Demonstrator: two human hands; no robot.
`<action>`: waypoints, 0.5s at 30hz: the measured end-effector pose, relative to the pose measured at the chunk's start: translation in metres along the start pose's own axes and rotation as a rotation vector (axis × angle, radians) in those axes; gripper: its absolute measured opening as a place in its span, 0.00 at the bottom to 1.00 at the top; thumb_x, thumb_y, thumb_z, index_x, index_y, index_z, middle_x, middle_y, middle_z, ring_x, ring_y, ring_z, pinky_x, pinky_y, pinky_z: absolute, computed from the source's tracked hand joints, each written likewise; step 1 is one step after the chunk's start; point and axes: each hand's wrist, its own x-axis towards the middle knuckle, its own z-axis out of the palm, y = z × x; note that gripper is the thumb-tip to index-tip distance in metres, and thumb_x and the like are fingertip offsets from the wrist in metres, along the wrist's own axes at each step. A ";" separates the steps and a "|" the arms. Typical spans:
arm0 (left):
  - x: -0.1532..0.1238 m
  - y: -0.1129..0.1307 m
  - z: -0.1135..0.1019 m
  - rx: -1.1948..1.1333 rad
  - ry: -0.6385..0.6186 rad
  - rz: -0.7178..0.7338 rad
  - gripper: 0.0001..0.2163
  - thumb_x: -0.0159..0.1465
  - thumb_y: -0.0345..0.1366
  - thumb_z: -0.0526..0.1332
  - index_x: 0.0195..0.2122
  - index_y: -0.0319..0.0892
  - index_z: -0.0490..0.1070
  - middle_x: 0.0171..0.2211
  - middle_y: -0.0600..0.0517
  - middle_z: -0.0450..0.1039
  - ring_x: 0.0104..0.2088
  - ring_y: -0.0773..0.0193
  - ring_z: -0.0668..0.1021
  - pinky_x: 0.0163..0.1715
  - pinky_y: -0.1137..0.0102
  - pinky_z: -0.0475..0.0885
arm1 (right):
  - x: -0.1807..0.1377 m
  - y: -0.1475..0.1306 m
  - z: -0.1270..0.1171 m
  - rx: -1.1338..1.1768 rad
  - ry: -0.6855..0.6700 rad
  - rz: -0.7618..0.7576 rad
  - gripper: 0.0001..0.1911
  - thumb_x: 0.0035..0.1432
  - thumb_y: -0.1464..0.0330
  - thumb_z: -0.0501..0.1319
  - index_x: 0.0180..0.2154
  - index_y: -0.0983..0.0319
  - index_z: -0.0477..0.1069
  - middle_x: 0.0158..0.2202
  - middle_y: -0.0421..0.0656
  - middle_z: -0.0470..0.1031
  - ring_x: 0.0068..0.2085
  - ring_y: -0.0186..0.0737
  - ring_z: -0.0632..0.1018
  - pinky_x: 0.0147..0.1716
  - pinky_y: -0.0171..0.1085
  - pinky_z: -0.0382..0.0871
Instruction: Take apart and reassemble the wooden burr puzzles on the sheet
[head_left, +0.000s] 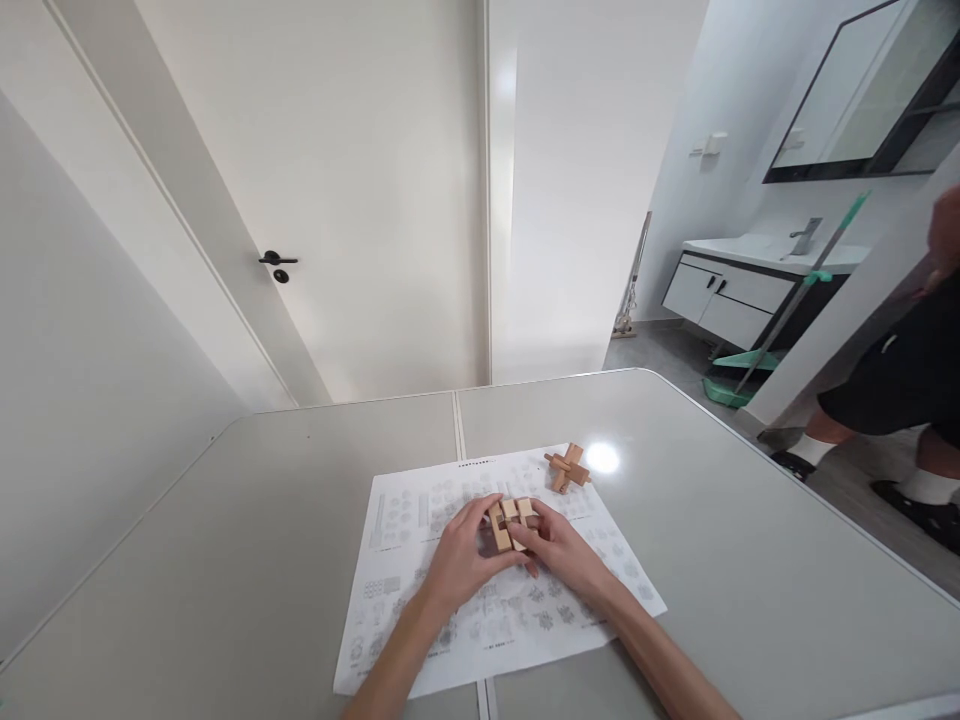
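Between my two hands is a wooden block puzzle (501, 535) made of light, notched pieces fitted side by side. My left hand (463, 548) grips its left side, with the thumb along the near edge. My right hand (559, 545) closes on the right side, fingers resting on the top and front. Parts of the puzzle are hidden behind the fingers. Just beyond my right hand, a few browner wooden pieces (568, 468) lie crossed over each other at the paper's far right edge. Under both hands spreads a white printed sheet (390, 620) with rows of small diagrams.
The grey folding table (225, 560) has a seam down its middle. A closed white door (360, 200) stands beyond it. At the right are a washbasin cabinet (731, 290), a green broom and dustpan (731, 390), and a person (900, 370) in dark shorts standing near the table.
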 end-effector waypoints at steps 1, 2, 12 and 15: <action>0.000 0.001 -0.002 -0.018 0.001 -0.041 0.33 0.54 0.46 0.76 0.60 0.53 0.68 0.57 0.48 0.74 0.54 0.47 0.76 0.56 0.53 0.70 | 0.001 0.002 -0.002 -0.051 0.030 -0.008 0.25 0.64 0.46 0.60 0.45 0.61 0.71 0.31 0.39 0.74 0.24 0.34 0.69 0.25 0.35 0.67; 0.001 0.001 -0.003 -0.055 0.007 -0.080 0.35 0.54 0.47 0.76 0.62 0.54 0.67 0.57 0.48 0.74 0.53 0.48 0.76 0.56 0.54 0.70 | 0.002 0.003 -0.003 -0.099 0.063 -0.016 0.25 0.65 0.45 0.58 0.44 0.61 0.71 0.31 0.40 0.74 0.24 0.34 0.69 0.25 0.36 0.67; 0.010 -0.002 0.002 -0.973 0.047 -0.254 0.32 0.66 0.65 0.53 0.49 0.38 0.75 0.41 0.44 0.76 0.26 0.67 0.69 0.29 0.67 0.64 | -0.002 0.009 -0.007 -0.720 0.253 -0.180 0.14 0.69 0.56 0.56 0.34 0.58 0.69 0.23 0.36 0.65 0.25 0.37 0.64 0.26 0.34 0.54; 0.011 -0.001 -0.002 -1.044 0.012 -0.290 0.35 0.66 0.68 0.49 0.45 0.38 0.76 0.35 0.47 0.73 0.25 0.68 0.67 0.29 0.69 0.63 | -0.005 0.013 -0.005 -0.940 0.216 -0.209 0.14 0.68 0.59 0.55 0.30 0.57 0.65 0.20 0.35 0.65 0.22 0.37 0.65 0.25 0.34 0.51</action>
